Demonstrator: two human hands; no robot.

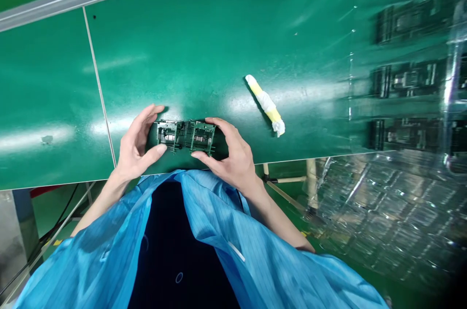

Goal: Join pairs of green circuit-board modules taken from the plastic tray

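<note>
Hands meet over green table (pixel 204 41): left hand (pixel 136 146) and right hand (pixel 233 153) pinch, fingers clenched, opposite ends of a paired circuit board (pixel 186 135) at the near edge, a taped yellow stick (pixel 265 103) lying nearby.

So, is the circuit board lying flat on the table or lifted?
Cannot tell: both hands, left hand and right hand, grip the circuit board at its ends.

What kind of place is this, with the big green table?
Probably an electronics factory workbench. Both hands, left hand and right hand, grip a small green circuit board on a green mat, with clear plastic trays of parts alongside.
</note>
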